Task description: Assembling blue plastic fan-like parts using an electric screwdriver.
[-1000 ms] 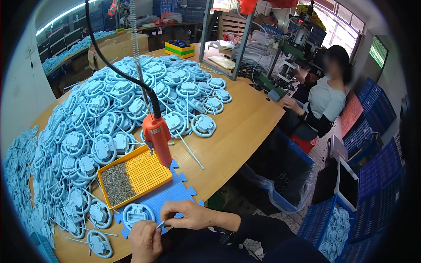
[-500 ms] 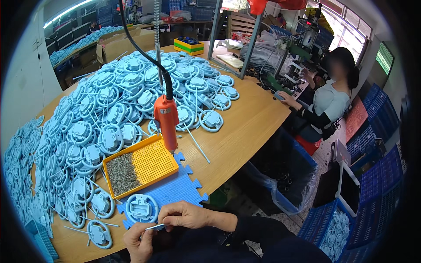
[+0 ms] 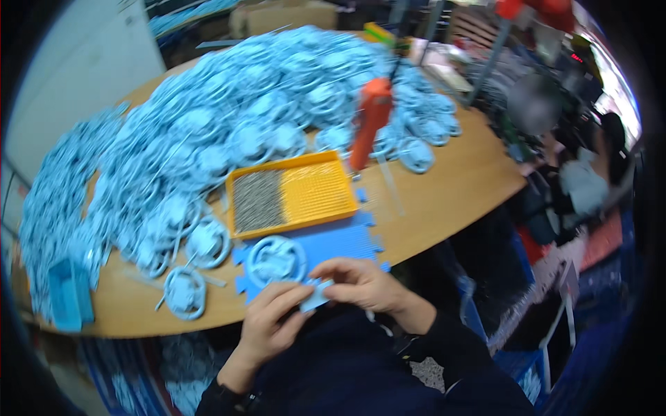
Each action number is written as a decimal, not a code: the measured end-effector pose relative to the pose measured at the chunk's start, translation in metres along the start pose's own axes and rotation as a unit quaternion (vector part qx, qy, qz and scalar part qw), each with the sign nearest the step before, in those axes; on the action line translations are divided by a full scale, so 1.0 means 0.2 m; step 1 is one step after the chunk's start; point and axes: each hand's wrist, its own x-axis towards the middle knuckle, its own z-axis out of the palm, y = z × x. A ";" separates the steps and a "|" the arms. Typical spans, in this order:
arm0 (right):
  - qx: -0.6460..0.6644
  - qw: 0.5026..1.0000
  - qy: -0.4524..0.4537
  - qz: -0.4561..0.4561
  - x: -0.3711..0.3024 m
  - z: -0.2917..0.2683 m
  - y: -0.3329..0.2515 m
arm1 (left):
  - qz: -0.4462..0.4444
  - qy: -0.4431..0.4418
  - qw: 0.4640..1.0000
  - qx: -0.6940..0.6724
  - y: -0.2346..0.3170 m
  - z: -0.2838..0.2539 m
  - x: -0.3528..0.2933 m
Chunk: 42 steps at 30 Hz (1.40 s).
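A small flat light blue plastic piece (image 3: 316,297) is pinched between both hands at the near table edge. My left hand (image 3: 272,320) grips it from the left, fingers bent. On the other side my right hand (image 3: 366,286) has its thumb and fingertips on the piece. Just beyond them lies a round light blue plastic part (image 3: 276,261), like a toy steering wheel, on a blue foam mat (image 3: 340,244). Motion blur hides fine detail.
Behind the mat sits a yellow tray (image 3: 318,195) with small metal screws in its left half. An orange electric screwdriver (image 3: 372,121) hangs over its right end. A large heap of wheel-shaped parts (image 3: 243,111) covers the table's back and left. Another person (image 3: 583,182) sits at right.
The view has swung, so the table appears shifted and turned. My hands now hold the small piece farther up, close beside the round part, with its broad face showing.
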 end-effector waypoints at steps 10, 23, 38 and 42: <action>-0.200 0.977 0.067 -0.009 0.23 0.10 -0.01 | -0.041 0.140 0.980 0.137 -0.13 -0.08 -0.10; -0.397 0.902 0.079 -0.150 0.48 0.12 0.07 | -0.088 0.084 0.965 0.234 -0.30 -0.05 -0.11; -0.462 0.861 0.060 -0.205 0.47 0.04 0.13 | -0.076 0.067 0.970 0.222 -0.35 -0.06 -0.10; -0.415 0.890 0.073 -0.174 0.46 0.01 0.14 | -0.062 0.040 0.966 0.246 -0.36 -0.08 -0.08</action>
